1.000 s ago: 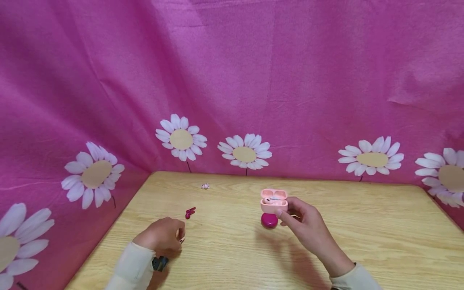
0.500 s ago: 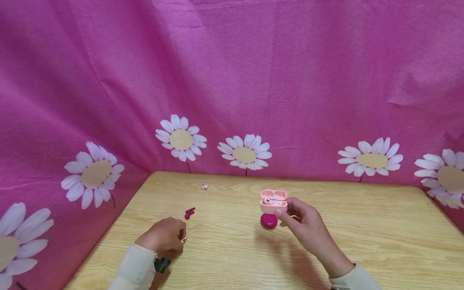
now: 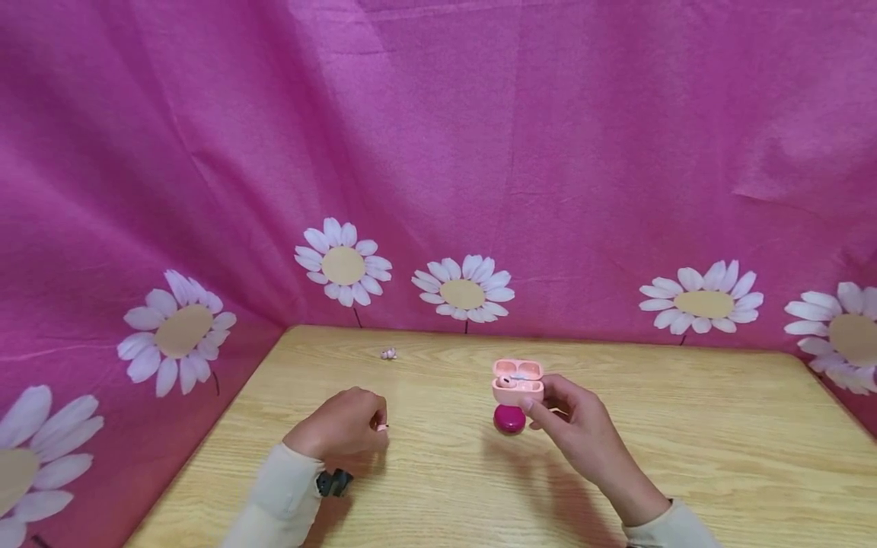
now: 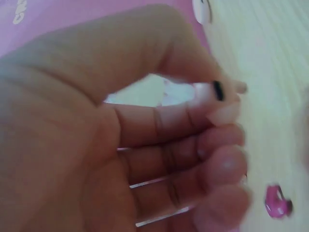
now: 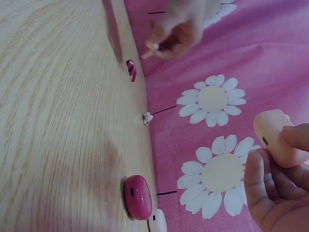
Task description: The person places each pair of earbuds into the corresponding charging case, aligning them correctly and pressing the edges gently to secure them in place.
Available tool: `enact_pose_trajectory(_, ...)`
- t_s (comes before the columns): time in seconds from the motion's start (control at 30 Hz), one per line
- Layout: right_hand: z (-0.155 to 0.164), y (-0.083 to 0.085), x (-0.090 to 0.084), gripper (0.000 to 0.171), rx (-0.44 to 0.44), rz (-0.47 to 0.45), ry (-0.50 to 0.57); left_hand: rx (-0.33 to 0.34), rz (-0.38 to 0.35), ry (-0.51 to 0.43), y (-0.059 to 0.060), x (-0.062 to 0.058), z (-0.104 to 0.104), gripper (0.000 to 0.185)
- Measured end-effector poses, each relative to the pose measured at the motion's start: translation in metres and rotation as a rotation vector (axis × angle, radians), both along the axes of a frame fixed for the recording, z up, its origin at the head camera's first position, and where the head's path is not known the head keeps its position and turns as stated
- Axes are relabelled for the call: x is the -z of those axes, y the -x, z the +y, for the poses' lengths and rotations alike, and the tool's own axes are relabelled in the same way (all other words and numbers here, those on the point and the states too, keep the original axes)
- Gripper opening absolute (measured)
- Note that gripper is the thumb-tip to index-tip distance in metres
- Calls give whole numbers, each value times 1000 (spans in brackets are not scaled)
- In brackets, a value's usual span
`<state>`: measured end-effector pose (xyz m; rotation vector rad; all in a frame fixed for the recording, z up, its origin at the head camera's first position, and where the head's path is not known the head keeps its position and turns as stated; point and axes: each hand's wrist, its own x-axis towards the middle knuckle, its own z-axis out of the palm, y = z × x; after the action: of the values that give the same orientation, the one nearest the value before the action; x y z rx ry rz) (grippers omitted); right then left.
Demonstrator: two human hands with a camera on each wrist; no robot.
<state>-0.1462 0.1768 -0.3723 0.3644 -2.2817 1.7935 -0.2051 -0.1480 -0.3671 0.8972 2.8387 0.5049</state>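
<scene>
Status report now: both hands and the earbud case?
Left hand pinches a small pink earbud. Right hand holds open pink case. Magenta case below it.

Head view high and forward over the table [image 3: 685, 426]; wrist views close, low, sharing its wood.

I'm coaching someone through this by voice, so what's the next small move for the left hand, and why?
Probably carry the pink earbud rightward to the open pink case. The left hand pinches the earbud at its fingertips above the table, while the right hand holds the case with its lid up. One earbud seems already seated, so a slot likely remains free.
</scene>
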Motion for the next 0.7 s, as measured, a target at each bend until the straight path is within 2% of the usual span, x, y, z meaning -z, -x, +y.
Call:
enact_pose_trajectory(0.17, 0, 0, 1, 14, 0, 10, -4, 40, 57, -58, 7, -7, 20, 13)
enact_pose_trajectory(0.33, -1, 1, 2, 14, 11, 2, -8, 85, 183, -128, 10, -15, 39, 18)
enact_pose_trajectory(0.43, -1, 2, 2, 15, 6, 6, -9, 90, 247, -155, 11, -21, 50, 20)
enact_pose_trajectory(0.57, -1, 3, 3, 15, -2, 11, 1, 100, 325, -205, 12, -28, 61, 18)
enact_pose_trajectory(0.7, -3, 4, 4, 15, -2, 10, 14, 142, 405, -285, 12, -33, 72, 15)
